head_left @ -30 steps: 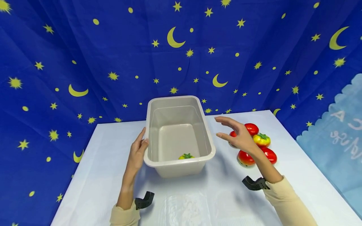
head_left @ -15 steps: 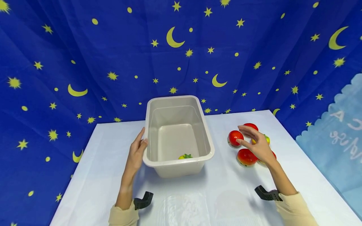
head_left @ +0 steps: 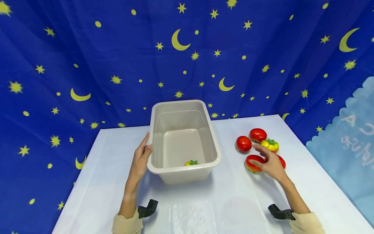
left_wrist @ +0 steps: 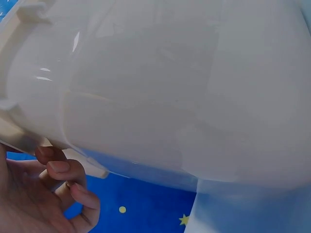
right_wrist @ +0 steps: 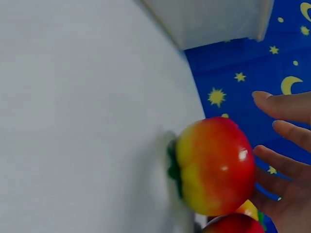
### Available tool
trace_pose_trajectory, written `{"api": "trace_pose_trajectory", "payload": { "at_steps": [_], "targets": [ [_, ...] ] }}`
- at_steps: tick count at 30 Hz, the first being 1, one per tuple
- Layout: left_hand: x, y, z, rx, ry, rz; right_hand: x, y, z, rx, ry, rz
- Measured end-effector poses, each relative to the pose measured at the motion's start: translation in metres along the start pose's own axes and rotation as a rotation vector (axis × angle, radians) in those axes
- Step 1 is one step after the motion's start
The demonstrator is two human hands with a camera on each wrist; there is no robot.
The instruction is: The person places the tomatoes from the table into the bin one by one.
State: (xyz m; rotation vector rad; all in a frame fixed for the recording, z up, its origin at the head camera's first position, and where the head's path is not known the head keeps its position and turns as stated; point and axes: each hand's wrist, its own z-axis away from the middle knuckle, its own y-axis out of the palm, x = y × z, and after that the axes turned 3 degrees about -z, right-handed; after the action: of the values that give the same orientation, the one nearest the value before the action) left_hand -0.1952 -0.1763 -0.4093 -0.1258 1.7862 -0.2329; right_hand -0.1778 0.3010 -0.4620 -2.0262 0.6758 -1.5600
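One pick-up seems in hand: the near red fruit (head_left: 254, 158) is flanked by the right grip (head_left: 272, 165), its fingers spread and nothing held; next, they would need to be closed round it. The one bin (head_left: 184, 170) is held at its side by the left grip (head_left: 140, 161). Five fruits (head_left: 243, 143) are counted on the tabletop (head_left: 233, 198), four red, one yellow; a sixth fruit (head_left: 189, 163), partly hidden, is seen inside the bin.
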Motion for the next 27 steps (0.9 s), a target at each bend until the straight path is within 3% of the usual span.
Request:
{"api": "trace_pose_trajectory", "payload": {
  "at_steps": [9, 17, 27],
  "targets": [
    [0.002, 0.0, 0.0, -0.005, 0.015, -0.013, -0.011, 0.008, 0.007, 0.045, 0.061, 0.063],
    [0.002, 0.0, -0.001, -0.01, 0.027, -0.015, -0.015, 0.013, 0.008, 0.056, -0.03, 0.135],
    [0.001, 0.0, -0.001, -0.007, 0.03, -0.017, -0.018, 0.015, 0.008, 0.063, -0.035, 0.118]
  ]
}}
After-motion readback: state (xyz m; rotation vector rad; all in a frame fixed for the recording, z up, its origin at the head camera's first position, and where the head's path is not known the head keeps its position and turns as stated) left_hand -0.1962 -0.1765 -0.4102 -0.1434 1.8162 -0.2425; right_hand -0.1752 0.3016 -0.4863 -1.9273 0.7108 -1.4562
